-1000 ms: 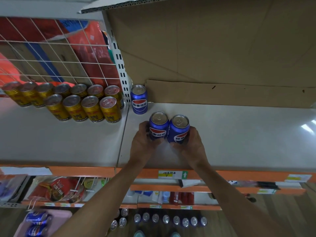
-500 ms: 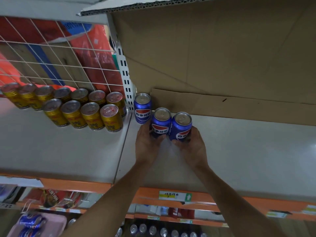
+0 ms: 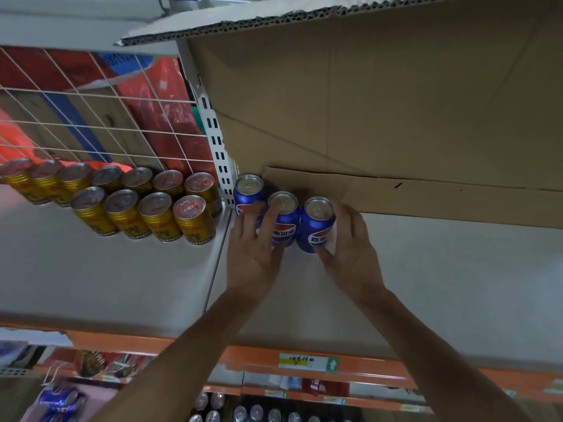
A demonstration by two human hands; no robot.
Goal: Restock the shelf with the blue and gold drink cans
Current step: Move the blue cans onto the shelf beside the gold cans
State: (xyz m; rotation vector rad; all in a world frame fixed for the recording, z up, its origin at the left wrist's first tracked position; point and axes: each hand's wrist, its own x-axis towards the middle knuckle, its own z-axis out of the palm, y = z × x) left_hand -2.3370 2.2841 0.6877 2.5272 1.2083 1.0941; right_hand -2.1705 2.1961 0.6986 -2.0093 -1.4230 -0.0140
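Note:
Three blue drink cans stand in a row at the back of the grey shelf (image 3: 441, 284). The leftmost blue can (image 3: 248, 190) stands free next to the upright post. My left hand (image 3: 253, 254) holds the middle blue can (image 3: 285, 226), fingers along its left side and thumb at its lower front. My right hand (image 3: 350, 254) wraps the right blue can (image 3: 316, 226), thumb in front and fingers behind. Both held cans stand on the shelf, touching each other. Several gold cans (image 3: 158, 214) stand in two rows on the left shelf section.
A brown cardboard sheet (image 3: 365, 102) lines the back behind the blue cans. A white wire grid (image 3: 91, 117) backs the gold cans, beside a slotted post (image 3: 216, 147). An orange shelf edge carries a price tag (image 3: 307, 362). More cans (image 3: 259, 412) sit on lower shelves.
Both hands have pushed the two blue cans from the shelf's middle back to the cardboard, in line with the first blue can. The camera has come closer.

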